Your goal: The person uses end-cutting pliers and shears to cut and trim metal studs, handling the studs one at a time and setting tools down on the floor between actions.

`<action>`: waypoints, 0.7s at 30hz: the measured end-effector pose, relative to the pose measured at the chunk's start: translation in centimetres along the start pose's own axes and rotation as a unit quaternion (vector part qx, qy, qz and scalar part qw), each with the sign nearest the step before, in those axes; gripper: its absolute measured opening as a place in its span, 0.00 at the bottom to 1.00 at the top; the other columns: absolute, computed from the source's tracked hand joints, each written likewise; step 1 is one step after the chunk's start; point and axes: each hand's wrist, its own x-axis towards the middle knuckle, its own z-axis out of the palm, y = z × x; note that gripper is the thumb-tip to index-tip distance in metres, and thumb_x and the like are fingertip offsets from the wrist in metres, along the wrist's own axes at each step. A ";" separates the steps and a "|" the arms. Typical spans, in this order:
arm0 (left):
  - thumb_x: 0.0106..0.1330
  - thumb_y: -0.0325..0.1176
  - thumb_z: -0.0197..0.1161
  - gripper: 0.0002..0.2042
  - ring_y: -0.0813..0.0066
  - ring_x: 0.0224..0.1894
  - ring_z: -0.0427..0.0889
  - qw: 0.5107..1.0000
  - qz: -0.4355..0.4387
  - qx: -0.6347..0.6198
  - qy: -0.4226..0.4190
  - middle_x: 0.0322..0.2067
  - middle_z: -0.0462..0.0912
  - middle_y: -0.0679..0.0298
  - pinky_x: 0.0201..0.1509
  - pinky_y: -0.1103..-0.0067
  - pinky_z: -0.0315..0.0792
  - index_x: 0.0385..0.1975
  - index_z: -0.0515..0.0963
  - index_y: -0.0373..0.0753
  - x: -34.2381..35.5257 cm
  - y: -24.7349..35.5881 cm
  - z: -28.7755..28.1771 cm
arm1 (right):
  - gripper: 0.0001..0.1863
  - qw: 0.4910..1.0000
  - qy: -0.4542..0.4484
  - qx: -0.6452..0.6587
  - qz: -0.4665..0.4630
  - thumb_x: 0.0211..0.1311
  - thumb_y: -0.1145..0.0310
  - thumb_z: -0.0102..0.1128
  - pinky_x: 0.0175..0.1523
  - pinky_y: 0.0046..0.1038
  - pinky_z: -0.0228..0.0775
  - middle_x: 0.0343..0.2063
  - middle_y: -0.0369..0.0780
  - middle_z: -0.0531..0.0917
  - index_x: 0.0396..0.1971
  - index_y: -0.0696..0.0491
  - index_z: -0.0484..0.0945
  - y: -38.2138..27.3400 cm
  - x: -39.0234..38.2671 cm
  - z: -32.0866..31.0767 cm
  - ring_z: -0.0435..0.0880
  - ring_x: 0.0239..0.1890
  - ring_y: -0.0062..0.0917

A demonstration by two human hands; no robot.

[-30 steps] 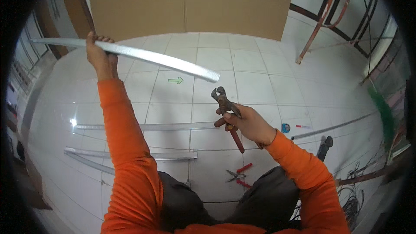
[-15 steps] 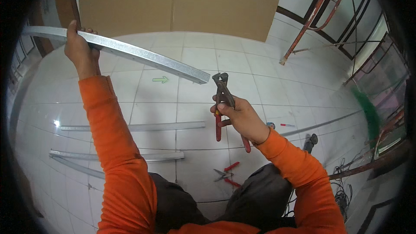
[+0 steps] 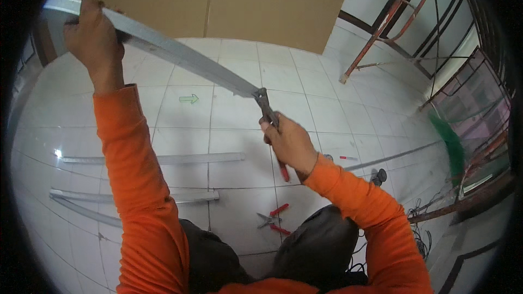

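My left hand (image 3: 98, 43) is wrapped round a long galvanized metal channel (image 3: 185, 60) near its far left end, holding it raised and slanting down to the right. The channel's lower right end meets the jaws of a pair of end-cutting pincers (image 3: 265, 106) with red handles. Around those handles my right hand (image 3: 294, 144) is closed. The jaws are at the channel's tip, but how firmly they bite is too small to tell. On the floor between my knees and the pincers lie red-handled snips (image 3: 269, 219), spread apart.
More metal channels lie at left on the tiled floor: one (image 3: 201, 158) farther off, another bent one (image 3: 193, 196) nearer. A cardboard sheet (image 3: 267, 11) stands at the back. Rusty scaffold frame (image 3: 368, 49), marker (image 3: 347, 158), green mesh (image 3: 449, 141) and black cables (image 3: 422, 234) are at right.
The pincers' handles have come together, and their jaws have moved onto the channel's end. My left hand has lifted its end of the channel, which now slopes more steeply.
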 end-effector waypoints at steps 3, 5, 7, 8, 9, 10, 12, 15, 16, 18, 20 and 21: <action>0.65 0.35 0.65 0.13 0.71 0.24 0.79 0.964 0.185 0.185 -0.056 0.24 0.79 0.62 0.33 0.74 0.75 0.41 0.80 0.31 1.0 -1.0 -0.4 | 0.14 0.996 -0.027 -0.087 0.022 0.70 0.62 0.51 0.38 0.45 0.73 0.24 0.51 0.82 0.38 0.61 0.74 0.8 1.8 -1.3 0.83 0.28 0.47; 0.66 0.36 0.67 0.16 0.70 0.30 0.81 0.868 0.340 0.340 -0.123 0.29 0.81 0.60 0.39 0.71 0.77 0.47 0.78 0.32 1.1 -1.3 -0.3 | 0.15 0.989 -0.069 -0.130 0.026 0.69 0.63 0.53 0.39 0.46 0.74 0.26 0.53 0.82 0.36 0.62 0.75 0.6 2.8 -1.8 0.84 0.30 0.48; 0.66 0.35 0.66 0.18 0.71 0.27 0.81 0.937 0.300 0.131 -0.120 0.31 0.81 0.60 0.34 0.74 0.78 0.49 0.75 0.31 -3.1 0.3 4.1 | 0.15 0.977 -0.103 -0.179 0.061 0.68 0.63 0.54 0.40 0.45 0.75 0.26 0.54 0.83 0.35 0.63 0.75 -0.5 3.3 -3.2 0.84 0.30 0.48; 0.66 0.35 0.65 0.18 0.71 0.26 0.81 0.954 0.278 0.023 -0.113 0.32 0.81 0.60 0.31 0.75 0.79 0.51 0.73 0.30 -5.4 1.6 6.7 | 0.15 0.961 -0.135 -0.225 0.084 0.68 0.64 0.54 0.40 0.44 0.75 0.27 0.55 0.83 0.34 0.63 0.76 -1.0 3.8 -4.0 0.84 0.30 0.48; 0.65 0.33 0.65 0.19 0.69 0.26 0.82 0.963 0.239 -0.048 -0.111 0.34 0.80 0.59 0.31 0.75 0.80 0.52 0.71 0.31 -7.4 2.7 8.6 | 0.13 0.949 -0.150 -0.257 0.103 0.66 0.67 0.53 0.35 0.42 0.78 0.27 0.53 0.84 0.34 0.64 0.78 -1.1 4.0 -4.9 0.85 0.27 0.44; 0.65 0.32 0.65 0.20 0.68 0.26 0.82 0.966 0.205 -0.114 -0.109 0.36 0.80 0.58 0.30 0.75 0.80 0.53 0.68 0.32 -9.3 3.7 10.2 | 0.13 0.948 -0.150 -0.258 0.107 0.66 0.67 0.53 0.35 0.42 0.78 0.27 0.53 0.84 0.34 0.64 0.78 -1.1 4.4 -5.2 0.85 0.27 0.44; 0.62 0.29 0.66 0.22 0.63 0.29 0.85 0.966 0.176 -0.132 -0.138 0.38 0.80 0.55 0.32 0.72 0.81 0.54 0.65 0.35 -12.0 4.6 11.8 | 0.14 0.897 -0.227 -0.342 0.163 0.69 0.67 0.52 0.22 0.35 0.75 0.19 0.43 0.80 0.29 0.64 0.76 -1.3 5.0 -6.0 0.80 0.17 0.30; 0.60 0.28 0.66 0.23 0.59 0.31 0.86 0.960 0.180 -0.124 -0.177 0.36 0.80 0.52 0.32 0.70 0.81 0.53 0.63 0.39 -13.8 6.0 12.7 | 0.14 0.870 -0.251 -0.391 0.165 0.66 0.70 0.51 0.24 0.35 0.76 0.19 0.45 0.81 0.27 0.64 0.78 -2.6 5.0 -6.0 0.82 0.18 0.32; 0.59 0.27 0.66 0.24 0.58 0.30 0.86 0.959 0.198 -0.103 -0.175 0.35 0.81 0.52 0.31 0.69 0.80 0.53 0.63 0.40 -14.5 6.2 12.5 | 0.13 0.847 -0.272 -0.432 0.146 0.65 0.71 0.51 0.25 0.35 0.77 0.19 0.45 0.82 0.27 0.64 0.79 -3.0 4.9 -6.0 0.82 0.19 0.32; 0.57 0.26 0.66 0.25 0.54 0.29 0.86 0.955 0.234 -0.064 -0.170 0.33 0.82 0.51 0.30 0.67 0.79 0.53 0.62 0.42 -15.6 6.8 12.5 | 0.12 0.831 -0.271 -0.471 0.119 0.63 0.74 0.50 0.26 0.35 0.77 0.20 0.46 0.83 0.26 0.63 0.81 -2.3 5.1 -6.0 0.83 0.19 0.33; 0.57 0.26 0.66 0.25 0.53 0.27 0.85 0.956 0.181 -0.084 -0.213 0.32 0.82 0.51 0.29 0.66 0.79 0.52 0.62 0.42 -15.9 7.2 12.4 | 0.11 0.808 -0.287 -0.514 0.028 0.62 0.75 0.51 0.26 0.34 0.77 0.20 0.47 0.84 0.26 0.63 0.81 -0.8 5.8 -5.6 0.84 0.20 0.32; 0.58 0.27 0.66 0.25 0.54 0.26 0.85 0.956 0.168 -0.082 -0.226 0.32 0.82 0.52 0.28 0.66 0.79 0.52 0.62 0.42 -15.6 7.0 12.3 | 0.10 0.819 -0.296 -0.490 0.032 0.62 0.75 0.52 0.25 0.33 0.78 0.21 0.46 0.84 0.27 0.65 0.80 0.2 6.6 -5.0 0.85 0.20 0.32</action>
